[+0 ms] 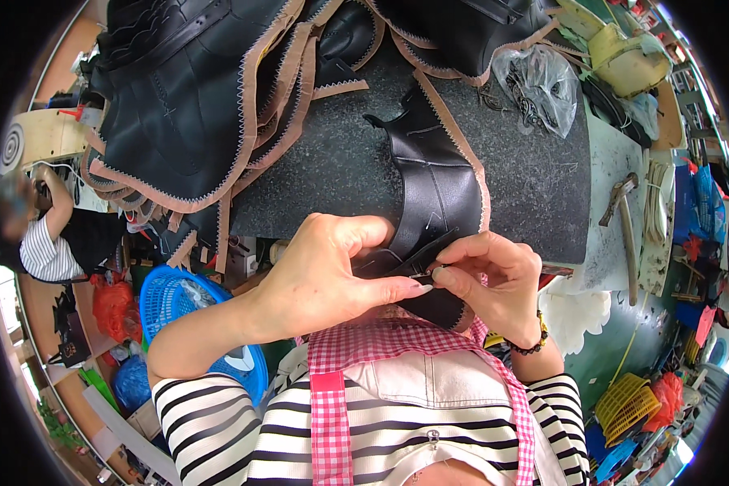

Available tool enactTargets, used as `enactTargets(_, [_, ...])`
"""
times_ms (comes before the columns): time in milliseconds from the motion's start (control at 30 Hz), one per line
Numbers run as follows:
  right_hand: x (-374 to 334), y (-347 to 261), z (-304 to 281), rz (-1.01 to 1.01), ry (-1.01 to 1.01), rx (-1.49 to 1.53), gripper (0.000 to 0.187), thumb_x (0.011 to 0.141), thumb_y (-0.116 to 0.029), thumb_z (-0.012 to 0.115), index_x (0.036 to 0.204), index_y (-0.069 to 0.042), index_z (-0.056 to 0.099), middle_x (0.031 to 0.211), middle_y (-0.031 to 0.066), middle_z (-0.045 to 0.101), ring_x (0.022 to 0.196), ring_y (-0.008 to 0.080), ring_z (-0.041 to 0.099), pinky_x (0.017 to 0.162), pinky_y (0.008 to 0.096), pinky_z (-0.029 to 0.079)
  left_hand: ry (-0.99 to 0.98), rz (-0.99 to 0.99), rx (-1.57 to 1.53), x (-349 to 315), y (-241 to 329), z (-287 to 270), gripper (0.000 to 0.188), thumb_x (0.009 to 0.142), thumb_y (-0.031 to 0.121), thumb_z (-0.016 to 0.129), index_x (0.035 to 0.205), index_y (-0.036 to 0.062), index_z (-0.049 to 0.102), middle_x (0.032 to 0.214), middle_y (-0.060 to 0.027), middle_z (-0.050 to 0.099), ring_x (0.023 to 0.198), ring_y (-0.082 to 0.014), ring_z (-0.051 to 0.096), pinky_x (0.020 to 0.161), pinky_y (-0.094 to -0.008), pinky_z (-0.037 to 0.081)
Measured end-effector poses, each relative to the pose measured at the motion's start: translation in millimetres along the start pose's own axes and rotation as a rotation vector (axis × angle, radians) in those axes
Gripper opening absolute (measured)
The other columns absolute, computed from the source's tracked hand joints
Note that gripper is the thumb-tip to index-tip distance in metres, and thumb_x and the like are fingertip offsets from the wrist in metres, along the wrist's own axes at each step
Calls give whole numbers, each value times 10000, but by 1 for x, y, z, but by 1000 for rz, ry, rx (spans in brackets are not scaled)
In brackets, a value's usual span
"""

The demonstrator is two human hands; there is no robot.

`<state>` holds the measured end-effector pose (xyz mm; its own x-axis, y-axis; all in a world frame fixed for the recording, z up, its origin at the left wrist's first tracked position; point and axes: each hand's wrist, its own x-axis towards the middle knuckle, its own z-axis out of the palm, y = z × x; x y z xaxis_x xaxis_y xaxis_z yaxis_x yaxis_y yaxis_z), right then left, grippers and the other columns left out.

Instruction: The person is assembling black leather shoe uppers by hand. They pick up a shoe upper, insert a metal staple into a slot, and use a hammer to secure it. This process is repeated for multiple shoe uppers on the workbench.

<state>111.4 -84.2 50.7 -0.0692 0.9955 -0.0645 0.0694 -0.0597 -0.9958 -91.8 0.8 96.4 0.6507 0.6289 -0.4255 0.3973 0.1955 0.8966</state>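
Note:
A black leather shoe upper (439, 190) with a tan zigzag-stitched edging lies over the near edge of the dark work surface, its lower end against my apron. My left hand (324, 271) grips a narrow black strap (419, 257) of this upper, thumb stretched along it. From the other side, my right hand (494, 283) pinches the strap's end between thumb and fingertips. Both thumbs nearly meet there. Something small and shiny shows between them, perhaps a buckle; the fingers hide most of it.
Stacked black uppers (178, 121) cover the far left of the dark work surface (535, 186). A clear bag of small metal parts (543, 89) lies far right. A hammer (626, 219) rests on the right. Below left stands a blue basket (166, 296); another person (53, 235) sits beyond.

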Motion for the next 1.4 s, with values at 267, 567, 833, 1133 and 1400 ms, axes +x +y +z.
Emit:
enactTargets(267, [0, 10, -2, 46, -46, 226, 139, 816, 47, 706, 950, 32, 671, 902, 86, 702, 809, 128, 693, 724, 230, 562, -29, -88, -165, 1, 0, -2, 238, 726, 47, 825, 898, -38, 684, 792, -46, 700, 721, -34, 601, 623, -181, 486])
enactTargets(567, [4, 15, -11, -138, -176, 254, 137, 771, 92, 712, 891, 41, 672, 862, 99, 697, 794, 164, 697, 712, 258, 568, -206, -5, -214, 10, -15, -12, 270, 777, 10, 770, 998, -42, 623, 919, -107, 702, 865, -97, 647, 778, -233, 523])
enactTargets(833, [3, 10, -4, -504, 20, -51, 119, 736, 76, 714, 828, 23, 662, 806, 116, 684, 744, 220, 702, 653, 280, 565, 35, 421, 41, 0, -24, 2, 460, 791, 22, 764, 1166, 26, 497, 1045, -107, 658, 892, -136, 644, 728, -215, 498])
enactTargets(1133, [-1, 8, 2, -633, 56, -233, 234, 672, 63, 720, 877, -40, 676, 844, 85, 694, 694, 195, 691, 560, 263, 547, 56, 458, 22, 1, -29, 10, 209, 701, 54, 822, 890, 37, 733, 795, -74, 729, 684, -116, 690, 621, -212, 515])
enactTargets(1400, [-4, 6, 5, -662, 61, -263, 282, 628, 96, 703, 878, -29, 676, 852, 89, 694, 690, 201, 689, 569, 271, 545, 105, 464, 57, -6, -27, 12, 182, 687, 20, 824, 850, 33, 744, 783, -72, 730, 688, -114, 696, 611, -206, 523])
